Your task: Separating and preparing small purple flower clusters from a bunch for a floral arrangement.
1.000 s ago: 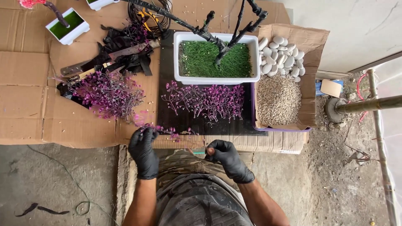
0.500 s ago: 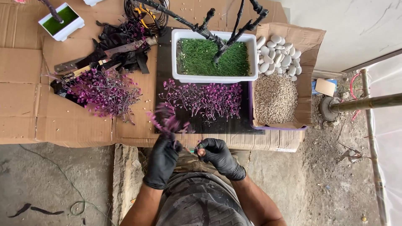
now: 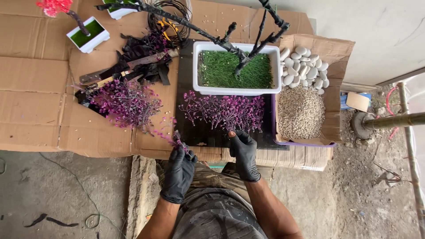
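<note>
Seen as it is from above, the scene is laid out on flattened cardboard, and its parts are listed here.

Left hand [image 3: 178,172]: a black rubbery glove is worn; the fingers are closed around the stem of a purple sprig [image 3: 170,137], which is held just off the near edge of the cardboard [image 3: 35,110].

Right hand [image 3: 243,152]: also gloved in black; the fingertips are pinched at the near edge of the row of purple sprigs [image 3: 223,113]. Whether a stem is actually gripped cannot be told.

Row of purple sprigs: thin wiry stems with tiny bead-like blossoms are spread flat on a dark mat [image 3: 212,135].

Loose pile [image 3: 126,104]: more of the same feathery purple sprigs are heaped to the left on the cardboard, with dark strips of tape or ribbon lying beside them.

White planter [image 3: 239,90]: a rectangular smooth-walled tray is filled with green grass-like turf; a black, wrapped, forked trunk [image 3: 241,42] rises out of it.

Cardboard box [image 3: 336,88]: smooth white oval pebbles [image 3: 305,66] are held at the far end and fine tan gravel [image 3: 299,113] at the near end.

Small white pot [image 3: 88,35]: a square pot with a green top and a red-blossomed stem is set at the far left.
</note>
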